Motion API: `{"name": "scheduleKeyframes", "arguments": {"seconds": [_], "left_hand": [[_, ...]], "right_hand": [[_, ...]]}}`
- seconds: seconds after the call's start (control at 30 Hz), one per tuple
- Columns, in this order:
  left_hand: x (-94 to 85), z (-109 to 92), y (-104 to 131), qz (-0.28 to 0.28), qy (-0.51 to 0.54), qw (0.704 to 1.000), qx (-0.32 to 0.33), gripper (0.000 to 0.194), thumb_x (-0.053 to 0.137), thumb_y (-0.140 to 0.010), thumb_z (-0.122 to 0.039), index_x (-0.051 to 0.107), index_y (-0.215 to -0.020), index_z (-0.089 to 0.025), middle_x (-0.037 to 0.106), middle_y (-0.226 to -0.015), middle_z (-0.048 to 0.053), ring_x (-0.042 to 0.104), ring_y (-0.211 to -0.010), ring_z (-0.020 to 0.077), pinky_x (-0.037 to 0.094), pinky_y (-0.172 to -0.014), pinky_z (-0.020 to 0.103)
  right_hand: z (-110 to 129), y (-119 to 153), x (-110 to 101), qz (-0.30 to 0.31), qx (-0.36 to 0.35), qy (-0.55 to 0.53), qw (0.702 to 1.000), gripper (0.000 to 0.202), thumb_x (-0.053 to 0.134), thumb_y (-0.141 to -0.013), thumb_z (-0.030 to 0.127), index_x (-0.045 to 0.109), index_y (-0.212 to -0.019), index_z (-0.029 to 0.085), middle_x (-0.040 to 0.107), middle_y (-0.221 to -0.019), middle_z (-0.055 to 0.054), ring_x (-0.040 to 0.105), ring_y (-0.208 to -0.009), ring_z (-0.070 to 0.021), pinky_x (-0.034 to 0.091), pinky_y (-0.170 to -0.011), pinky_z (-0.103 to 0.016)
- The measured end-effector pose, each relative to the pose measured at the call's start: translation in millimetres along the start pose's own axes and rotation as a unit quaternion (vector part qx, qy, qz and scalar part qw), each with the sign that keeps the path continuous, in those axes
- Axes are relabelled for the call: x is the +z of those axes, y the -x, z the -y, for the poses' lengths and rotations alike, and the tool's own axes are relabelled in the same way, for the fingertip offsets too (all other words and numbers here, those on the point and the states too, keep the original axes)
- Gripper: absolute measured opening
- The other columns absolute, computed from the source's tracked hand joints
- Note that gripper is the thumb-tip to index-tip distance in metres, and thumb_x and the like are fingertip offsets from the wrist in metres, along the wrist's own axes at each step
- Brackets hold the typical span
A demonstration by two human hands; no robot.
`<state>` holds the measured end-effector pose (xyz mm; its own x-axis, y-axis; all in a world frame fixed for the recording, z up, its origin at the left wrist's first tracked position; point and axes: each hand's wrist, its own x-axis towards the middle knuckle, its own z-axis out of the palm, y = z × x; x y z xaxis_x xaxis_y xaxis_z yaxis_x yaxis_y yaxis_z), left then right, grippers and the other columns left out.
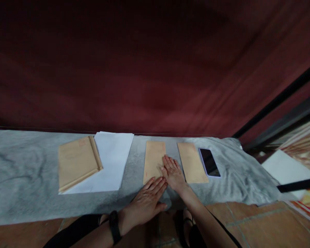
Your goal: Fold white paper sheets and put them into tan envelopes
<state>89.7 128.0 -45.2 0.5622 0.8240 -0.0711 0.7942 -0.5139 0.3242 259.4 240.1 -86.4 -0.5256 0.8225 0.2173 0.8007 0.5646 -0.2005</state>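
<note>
A brown paper envelope (pixel 154 158) lies flat in front of me on a grey cloth. My left hand (pixel 148 201) rests with outstretched fingers on its near edge, the thumb apart from the rest. On the envelope's right edge lies my right hand (pixel 173 174), flat, its fingers extended toward the far side. Neither hand grips anything. Just right of my right hand is a second brown envelope (pixel 192 163), flat on the cloth and apart from the first.
A phone (pixel 209 162) with a pale purple case lies right of the envelopes. To the left, stacked brown envelopes (pixel 77 160) partly cover white paper sheets (pixel 112 158). The grey cloth (pixel 23 186) ends at a dark red curtain (pixel 150 86). Tiled floor (pixel 258 220) shows below.
</note>
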Motion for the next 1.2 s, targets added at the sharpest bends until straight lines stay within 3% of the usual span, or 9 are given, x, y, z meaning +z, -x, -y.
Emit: {"name": "scheduleKeyframes", "arguments": {"seconds": [0.23, 0.4, 0.53, 0.73, 0.87, 1.03, 1.2], "left_hand": [[-2.5, 2, 6, -0.028, 0.008, 1.0, 0.005, 0.067, 0.044, -0.1, -0.049, 0.023, -0.158, -0.024, 0.029, -0.163, 0.006, 0.027, -0.151, 0.0208, 0.022, -0.124, 0.042], [12.7, 7, 10, -0.066, -0.006, 0.998, -0.014, 0.071, 0.051, -0.098, -0.043, 0.02, -0.159, -0.025, 0.027, -0.164, 0.006, 0.027, -0.15, 0.0221, 0.028, -0.123, 0.043], [23.9, 10, 8, -0.081, -0.032, 0.996, -0.013, 0.077, 0.056, -0.095, -0.048, 0.02, -0.159, -0.022, 0.029, -0.163, 0.009, 0.03, -0.15, 0.0249, 0.031, -0.122, 0.046], [35.8, 2, 3, -0.125, -0.076, 0.989, -0.016, 0.074, 0.059, -0.093, -0.047, 0.033, -0.155, -0.015, 0.035, -0.16, 0.015, 0.034, -0.147, 0.031, 0.034, -0.119, 0.052], [31.3, -7, 1, -0.127, -0.088, 0.988, -0.02, 0.073, 0.06, -0.091, -0.049, 0.041, -0.15, -0.012, 0.039, -0.157, 0.018, 0.037, -0.145, 0.035, 0.035, -0.117, 0.055], [27.5, -4, 0, -0.107, -0.08, 0.991, -0.022, 0.069, 0.053, -0.094, -0.051, 0.042, -0.15, -0.012, 0.038, -0.157, 0.017, 0.037, -0.146, 0.0334, 0.034, -0.118, 0.053], [37.0, 4, 1, -0.104, -0.089, 0.991, -0.012, 0.064, 0.05, -0.096, -0.034, 0.035, -0.154, -0.013, 0.033, -0.16, 0.017, 0.033, -0.148, 0.0309, 0.032, -0.12, 0.051]], "right_hand": [[0, -2, 2, -0.006, 0.008, -0.015, 1.0, 0.055, 0.032, -0.106, 0.037, 0.028, -0.157, 0.017, 0.035, -0.16, -0.009, 0.03, -0.149, -0.0249, 0.025, -0.122, -0.048], [4, -1, 1, -0.016, 0.011, -0.025, 0.999, 0.055, 0.033, -0.105, 0.037, 0.029, -0.157, 0.018, 0.035, -0.159, -0.009, 0.033, -0.148, -0.0248, 0.024, -0.122, -0.049], [7, 3, -2, 0.004, -0.027, -0.042, 0.999, 0.054, 0.03, -0.106, 0.037, 0.028, -0.157, 0.019, 0.032, -0.161, -0.007, 0.033, -0.148, -0.0214, 0.025, -0.123, -0.045], [1, 2, -2, 0.033, -0.038, -0.052, 0.997, 0.053, 0.027, -0.107, 0.041, 0.029, -0.157, 0.022, 0.032, -0.161, -0.004, 0.032, -0.148, -0.0195, 0.025, -0.123, -0.043], [-1, -19, 3, 0.026, -0.032, -0.028, 0.999, 0.056, 0.029, -0.106, 0.043, 0.028, -0.157, 0.021, 0.03, -0.162, -0.006, 0.03, -0.149, -0.0212, 0.024, -0.123, -0.044], [-1, -71, 9, 0.007, 0.013, 0.006, 1.0, 0.056, 0.032, -0.105, 0.041, 0.034, -0.155, 0.017, 0.034, -0.16, -0.011, 0.033, -0.148, -0.0232, 0.024, -0.122, -0.045], [4, -101, 14, -0.017, 0.056, 0.016, 0.998, 0.057, 0.036, -0.105, 0.04, 0.035, -0.154, 0.011, 0.038, -0.157, -0.016, 0.035, -0.147, -0.0275, 0.026, -0.12, -0.049]]}}
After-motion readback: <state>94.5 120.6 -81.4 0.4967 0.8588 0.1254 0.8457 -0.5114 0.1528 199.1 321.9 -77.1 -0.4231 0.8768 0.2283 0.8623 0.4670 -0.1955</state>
